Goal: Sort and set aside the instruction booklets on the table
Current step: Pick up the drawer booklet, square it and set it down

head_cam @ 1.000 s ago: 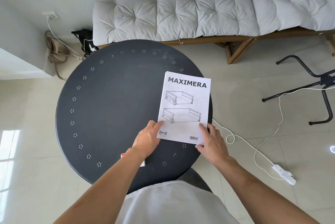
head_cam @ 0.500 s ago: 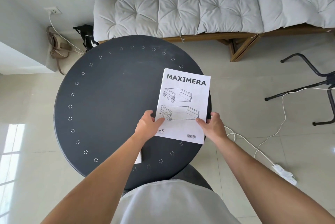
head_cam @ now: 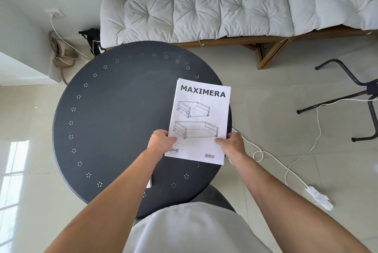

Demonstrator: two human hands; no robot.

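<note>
A white instruction booklet point(head_cam: 201, 117) titled MAXIMERA, with two drawer drawings on its cover, is at the right side of the round dark table point(head_cam: 114, 121). My left hand point(head_cam: 160, 140) grips its left edge and my right hand point(head_cam: 232, 143) grips its right edge, thumbs on the cover. The booklet seems lifted a little off the tabletop, near the table's right rim. A sliver of another white item point(head_cam: 149, 183) shows under my left forearm, mostly hidden.
A cushioned wooden bench point(head_cam: 225, 13) runs along the far wall. Black metal legs point(head_cam: 347, 93) stand on the floor at the right. A white cable and power strip point(head_cam: 318, 197) lie on the tiles right of the table. Bags point(head_cam: 63, 54) sit near the wall socket.
Both hands slid up the booklet's sides and closed on its edges. The booklet has risen from lying flat and now sits in my grip.
</note>
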